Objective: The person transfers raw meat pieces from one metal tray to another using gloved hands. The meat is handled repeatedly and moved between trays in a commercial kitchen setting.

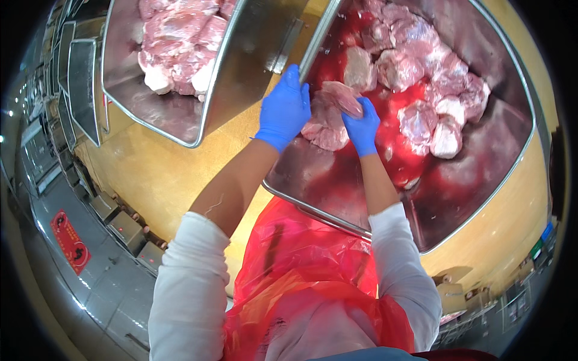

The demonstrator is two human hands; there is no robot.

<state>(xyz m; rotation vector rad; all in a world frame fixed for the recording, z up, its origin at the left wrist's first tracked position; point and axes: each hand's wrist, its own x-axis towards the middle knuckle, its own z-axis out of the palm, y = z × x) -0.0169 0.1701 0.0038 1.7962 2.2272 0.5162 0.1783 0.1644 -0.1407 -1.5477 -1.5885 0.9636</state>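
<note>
My left hand, in a blue glove, lies over the left rim of a metal tub, with its thumb on the inner side and its other fingers mostly hidden. Inside that tub my right hand, also gloved in blue, grips a slab of raw pink meat by its right end. Another piece of raw meat is just below and partly behind the slab. Several more chunks of raw meat lie to the right in red, bloody liquid.
A second metal tub, holding a pile of raw meat, stands at the upper left. Both tubs rest on a yellowish surface. A red plastic apron covers my front. Boxes and grey floor show at lower left.
</note>
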